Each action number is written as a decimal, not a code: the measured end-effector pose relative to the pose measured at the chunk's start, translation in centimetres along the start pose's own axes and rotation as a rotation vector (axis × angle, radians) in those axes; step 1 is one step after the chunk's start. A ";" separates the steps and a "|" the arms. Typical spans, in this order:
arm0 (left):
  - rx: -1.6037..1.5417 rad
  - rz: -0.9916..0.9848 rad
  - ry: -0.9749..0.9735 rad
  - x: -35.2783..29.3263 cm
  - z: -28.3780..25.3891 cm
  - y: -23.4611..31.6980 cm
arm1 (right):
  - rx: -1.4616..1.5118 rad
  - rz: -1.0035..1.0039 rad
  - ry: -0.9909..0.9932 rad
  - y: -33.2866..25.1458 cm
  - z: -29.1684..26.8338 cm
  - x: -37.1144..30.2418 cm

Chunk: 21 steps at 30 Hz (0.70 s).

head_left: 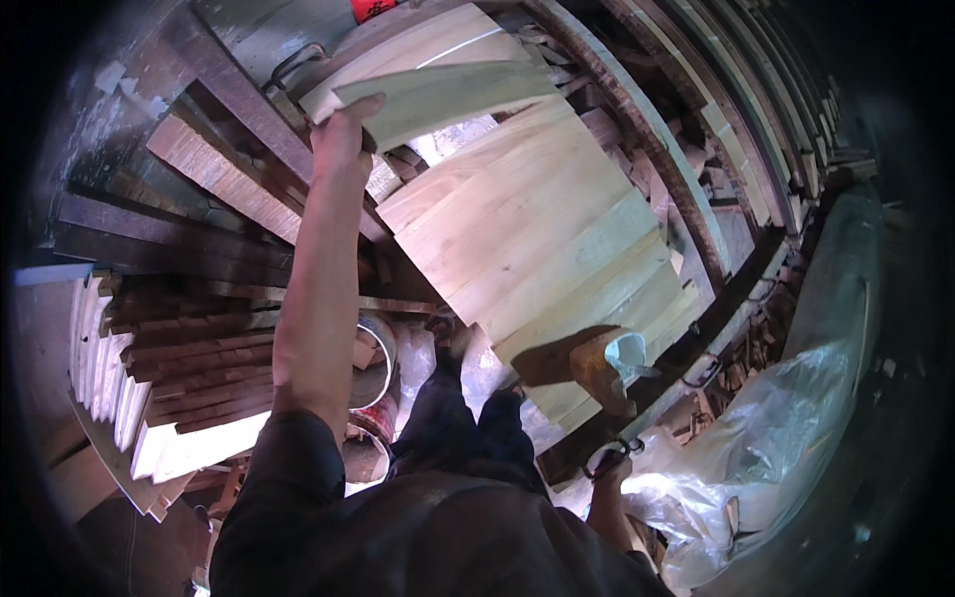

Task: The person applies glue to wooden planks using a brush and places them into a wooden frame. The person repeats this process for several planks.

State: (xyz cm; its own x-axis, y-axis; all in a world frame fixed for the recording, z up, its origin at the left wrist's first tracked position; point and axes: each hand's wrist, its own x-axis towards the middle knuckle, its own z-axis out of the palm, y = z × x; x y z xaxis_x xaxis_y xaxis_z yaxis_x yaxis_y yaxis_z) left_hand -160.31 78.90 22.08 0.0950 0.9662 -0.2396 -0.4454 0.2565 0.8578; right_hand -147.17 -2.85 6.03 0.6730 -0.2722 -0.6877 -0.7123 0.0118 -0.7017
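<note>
My left hand (343, 137) reaches to the far left and grips the end of a pale wooden board (448, 97), thumb over its top face. This board is raised at a tilt above a row of light planks (537, 199) laid side by side; a gap shows beneath it. At the lower right, my right hand (609, 476) is closed at a dark metal loop (603, 456) by the beam's near end; its fingers are partly hidden. Close to that hand, a brown container with a pale, cut-open mouth (612, 360) stands on the planks and casts a shadow.
A dark beam (657, 403) with metal loops borders the planks on the right, beside crumpled clear plastic sheeting (736, 478). Stacked strips (189, 368) and long boards (224, 174) lie left. Round buckets (371, 363) stand by my legs. Curved timbers (647, 139) lie beyond, among wood scraps.
</note>
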 end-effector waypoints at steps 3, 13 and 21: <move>0.073 0.095 0.048 -1.8 3.1 1.7 | -0.125 0.010 0.104 -0.1 1.5 -0.1; 0.118 0.110 -0.159 -12.5 7.0 5.9 | -0.198 -0.320 0.007 1.0 0.3 2.4; 0.309 -0.254 0.122 -32.3 -5.4 -5.4 | -0.861 -1.557 -0.212 -17.4 14.4 -7.8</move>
State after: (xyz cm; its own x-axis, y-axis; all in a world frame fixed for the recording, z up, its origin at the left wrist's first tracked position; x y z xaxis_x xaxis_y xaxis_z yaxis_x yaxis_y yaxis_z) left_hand -165.76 46.18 22.78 0.0525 0.8660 -0.4972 -0.1315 0.4996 0.8562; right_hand -137.13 12.92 20.88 0.7208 0.5748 0.3875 0.6929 -0.5823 -0.4252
